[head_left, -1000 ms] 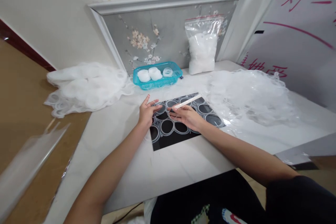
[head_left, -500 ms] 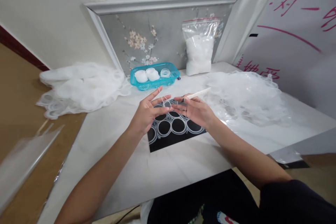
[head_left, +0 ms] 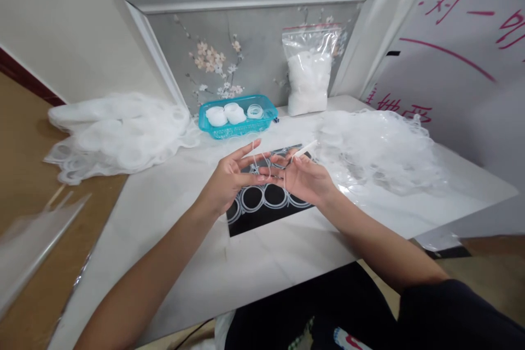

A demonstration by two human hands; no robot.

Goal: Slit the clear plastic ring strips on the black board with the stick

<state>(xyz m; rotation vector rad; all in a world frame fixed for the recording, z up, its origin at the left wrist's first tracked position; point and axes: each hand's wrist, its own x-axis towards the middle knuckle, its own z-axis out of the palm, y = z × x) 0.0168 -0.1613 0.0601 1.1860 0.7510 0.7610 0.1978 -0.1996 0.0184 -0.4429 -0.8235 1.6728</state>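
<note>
Behind the worktop's front edge (head_left: 262, 296), the left hand (head_left: 228, 181), fingers apart, should carry thin rings (head_left: 269, 167) gently, the right hand (head_left: 307, 178) pinching the white stick (head_left: 304, 149) clear.

A zip bag (head_left: 309, 85) stands upright before a framed flower panel (head_left: 258, 49); further right, a whiteboard (head_left: 455, 93) bears red writing (head_left: 447, 3).

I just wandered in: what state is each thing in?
Left hand: fingers spread
Right hand: gripping
White stick: slanted, in right hand
Thin strand: looped around fingers
Blue tray: uncovered, partly filled
Clear bag: upright, mostly filled
Black sheet: flat, partly covered
Left heap: loose
Right heap: loose
</note>
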